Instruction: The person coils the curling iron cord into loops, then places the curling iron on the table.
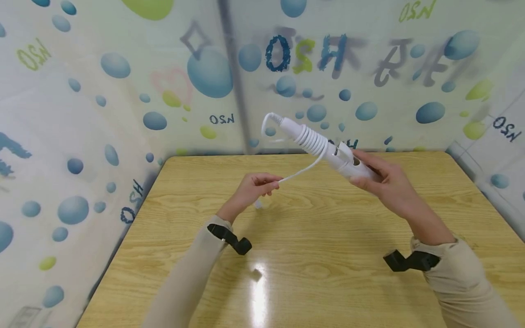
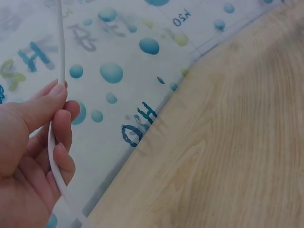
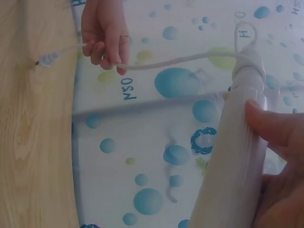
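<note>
My right hand [image 1: 391, 187] grips a white curling iron [image 1: 342, 161] by its thicker end, holding it tilted above the table. Several turns of white power cord [image 1: 313, 140] are wound round the other end, where the cord makes a small loop. From these turns one stretch of cord runs to my left hand [image 1: 256, 189], which pinches it between thumb and fingers. In the left wrist view the cord [image 2: 61, 42] passes through the fingers and hangs on below. The plug [image 3: 49, 59] dangles beyond the left hand in the right wrist view.
Beneath both hands is a wood-grain table [image 1: 311, 255] with a bright light reflection near the front. Pale wall sheeting [image 1: 172, 95] with blue and green bubbles and lettering stands behind the table and along its sides. Each wrist wears a black camera mount [image 1: 412, 261].
</note>
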A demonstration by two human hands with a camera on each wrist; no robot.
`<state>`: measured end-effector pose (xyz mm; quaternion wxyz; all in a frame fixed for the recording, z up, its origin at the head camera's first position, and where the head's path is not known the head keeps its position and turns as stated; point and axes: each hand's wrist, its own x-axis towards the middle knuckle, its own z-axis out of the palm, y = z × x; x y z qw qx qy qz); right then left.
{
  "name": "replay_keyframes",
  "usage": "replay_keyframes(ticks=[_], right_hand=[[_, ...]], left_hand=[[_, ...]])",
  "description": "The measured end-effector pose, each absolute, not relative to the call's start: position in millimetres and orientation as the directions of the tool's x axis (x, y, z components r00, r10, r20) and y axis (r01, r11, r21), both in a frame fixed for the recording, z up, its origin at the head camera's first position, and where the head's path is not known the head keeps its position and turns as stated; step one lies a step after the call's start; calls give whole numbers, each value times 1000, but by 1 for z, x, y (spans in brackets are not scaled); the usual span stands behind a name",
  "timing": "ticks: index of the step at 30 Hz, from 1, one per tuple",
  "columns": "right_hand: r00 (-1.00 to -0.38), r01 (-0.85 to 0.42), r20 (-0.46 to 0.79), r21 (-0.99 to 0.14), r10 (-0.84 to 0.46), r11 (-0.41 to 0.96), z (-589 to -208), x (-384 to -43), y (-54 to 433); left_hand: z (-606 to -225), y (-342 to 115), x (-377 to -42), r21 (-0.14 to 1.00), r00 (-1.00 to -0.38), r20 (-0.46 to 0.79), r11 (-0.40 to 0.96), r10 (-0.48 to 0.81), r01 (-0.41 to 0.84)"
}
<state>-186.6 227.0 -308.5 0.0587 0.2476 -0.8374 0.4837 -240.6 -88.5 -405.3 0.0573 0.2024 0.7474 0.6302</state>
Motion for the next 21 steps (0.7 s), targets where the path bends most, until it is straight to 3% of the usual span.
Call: replay_keyframes(ticks=[5, 11, 17, 21], right_hand=[[-844, -466, 286, -810, -453, 356, -310, -183, 225], [-796, -443, 223, -848, -562, 291, -317, -182, 227], [-710, -436, 156, -863, -686, 255, -325, -180, 231], [-650, -446, 117, -859, -751, 251, -330, -181, 233]], left_hand=[[-399, -86, -253, 952, -916, 138, 206, 377, 228], [-389, -90, -264, 949, -929, 149, 213, 339, 230], [-377, -96, -270, 916, -892, 219, 233, 396, 328], [-371, -95, -271, 898, -891, 174, 304, 419, 319]])
